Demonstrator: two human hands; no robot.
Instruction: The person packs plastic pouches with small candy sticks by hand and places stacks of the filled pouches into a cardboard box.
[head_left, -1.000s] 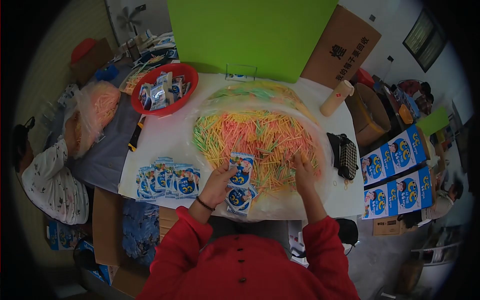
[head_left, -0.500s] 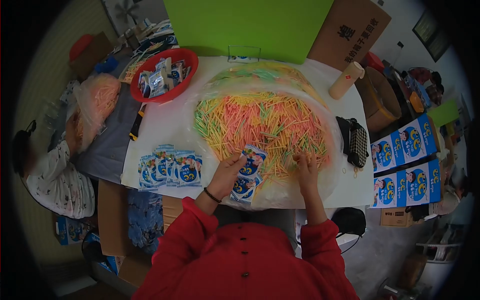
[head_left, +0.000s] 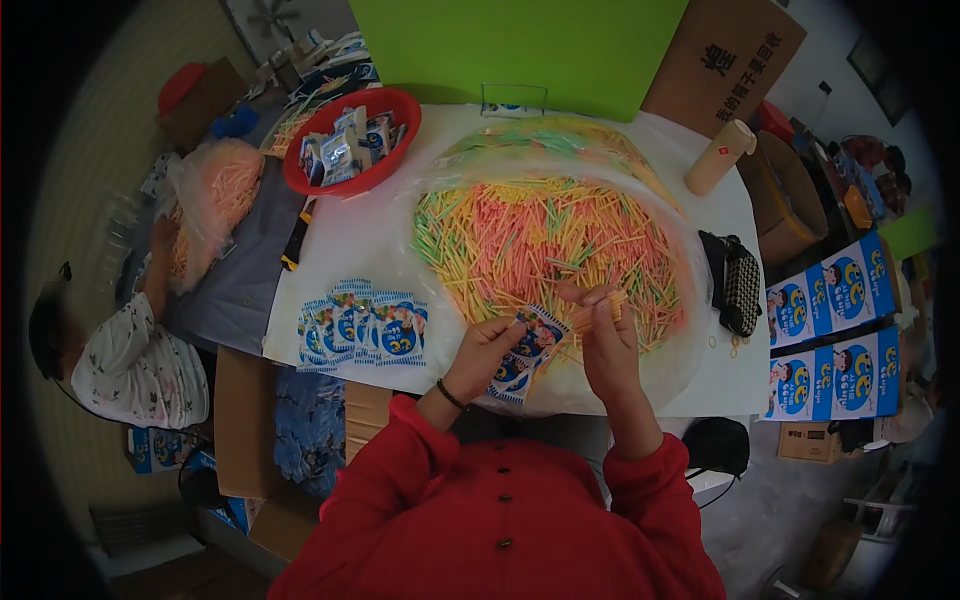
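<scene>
My left hand [head_left: 480, 362] is closed on a small blue and white printed packet [head_left: 538, 338], tilted at the near edge of the heap. Below it a second such packet [head_left: 514, 378] shows, and I cannot tell whether the hand holds that one too. Beside them my right hand [head_left: 612, 352] is raised, pinching a small bundle of pale candy sticks [head_left: 614, 304] in its fingertips. Behind both hands lies a heap of pink, yellow and green candy sticks [head_left: 540, 235] in a clear plastic bag [head_left: 695, 260]. Several similar packets [head_left: 365, 328] lie flat on the white tabletop at left.
A red bowl [head_left: 408, 150] holds more packets at the back left, near a utility knife [head_left: 297, 236]. A beige cylinder [head_left: 720, 157] and a patterned pouch [head_left: 740, 290] stand right. Blue boxes [head_left: 835, 370] are stacked beyond. Another person [head_left: 140, 350] works at left.
My right hand has lifted out of the heap with a bundle of sticks and come nearer the packet. The packet in my left hand has tilted towards it. The whole view has shifted slightly.
</scene>
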